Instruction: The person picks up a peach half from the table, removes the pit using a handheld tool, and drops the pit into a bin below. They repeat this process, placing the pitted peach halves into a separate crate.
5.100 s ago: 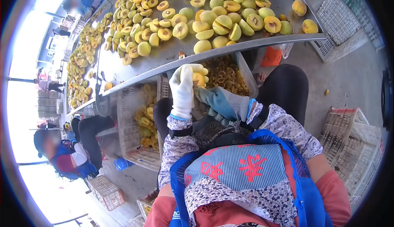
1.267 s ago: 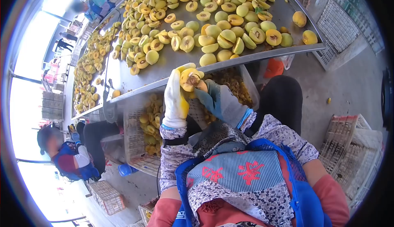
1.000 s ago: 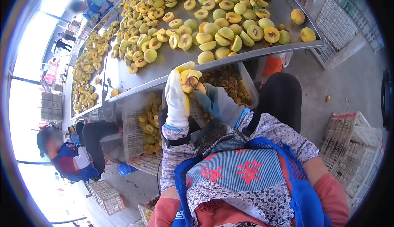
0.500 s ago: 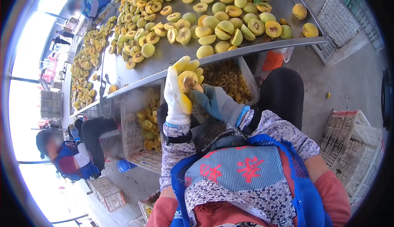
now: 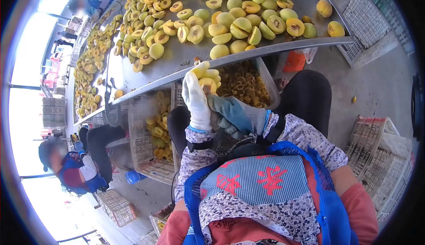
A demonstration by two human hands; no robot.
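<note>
My left hand (image 5: 197,101), in a white glove with yellow-stained fingers, is closed around a halved yellow peach (image 5: 207,84). Its cut face is turned partly toward my right hand. My right hand (image 5: 237,115), in a grey-blue glove, has its fingers curled just below the fruit, the thumb side close against it. Whatever the right fingers hold is hidden. A small brown piece (image 5: 197,60) shows just above my left fingertips, at the metal table's edge. Many peach halves (image 5: 195,33) lie on the metal table (image 5: 177,59) in front, some cut side up.
Below the table edge stand a bin of brown peach scraps (image 5: 245,85) and a crate of peach halves (image 5: 159,130). Stacked crates (image 5: 376,161) stand at right. A co-worker (image 5: 73,169) sits at left, and another person (image 5: 95,3) is at the far table side.
My right hand has drawn down slightly from the cut face, its fingers curling more. The peach half has turned in my left hand. The brown piece now shows above the left fingertips.
</note>
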